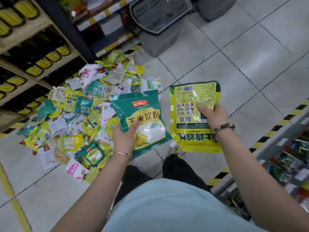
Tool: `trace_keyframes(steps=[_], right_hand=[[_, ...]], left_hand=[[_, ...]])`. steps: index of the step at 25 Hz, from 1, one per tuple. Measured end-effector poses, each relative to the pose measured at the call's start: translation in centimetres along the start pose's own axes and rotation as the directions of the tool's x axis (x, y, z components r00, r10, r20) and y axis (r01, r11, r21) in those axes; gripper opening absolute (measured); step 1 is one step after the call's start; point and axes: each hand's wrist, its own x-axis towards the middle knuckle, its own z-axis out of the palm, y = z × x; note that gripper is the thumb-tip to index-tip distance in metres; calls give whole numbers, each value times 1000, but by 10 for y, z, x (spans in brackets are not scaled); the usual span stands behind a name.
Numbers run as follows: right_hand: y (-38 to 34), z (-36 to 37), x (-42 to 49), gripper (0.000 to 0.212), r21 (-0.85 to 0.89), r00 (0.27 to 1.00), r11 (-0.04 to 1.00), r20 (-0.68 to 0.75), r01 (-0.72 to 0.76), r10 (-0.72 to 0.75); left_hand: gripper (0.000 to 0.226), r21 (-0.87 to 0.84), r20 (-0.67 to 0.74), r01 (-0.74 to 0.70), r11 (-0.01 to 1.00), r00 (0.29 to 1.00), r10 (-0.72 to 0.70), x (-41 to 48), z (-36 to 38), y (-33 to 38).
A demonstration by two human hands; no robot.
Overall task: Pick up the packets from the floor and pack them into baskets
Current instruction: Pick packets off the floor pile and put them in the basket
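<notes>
Green glossy starch packet [143, 118] pinched by the left grip [124, 139], or yellow glossy pouch [189, 104] pinched by the right grip [212, 114], could slide free short of the grey plastic basket [160, 42].

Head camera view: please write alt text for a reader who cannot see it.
A person's left hand holds a green plastic cornstarch packet and the right hand a yellow plastic packet, near a pile of mixed packets on the tiled floor; a grey plastic basket stands beyond.

Packet pile [78, 114] on floor [250, 67] left, beside shelf [40, 25]; baskets [160, 22] beyond pile (one atop another); second shelf [284, 158] far right.
</notes>
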Motion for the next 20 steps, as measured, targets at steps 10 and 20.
trace_keyframes(steps=[10,20], right_hand=[[-14,-108,85,36,111,990,994,-142,14,2],[-118,-106,234,35,51,995,999,-96,6,-1]], left_hand=[[49,77,56,17,997,998,-21,13,138,44],[25,13,68,0,1000,998,-1,144,225,125]])
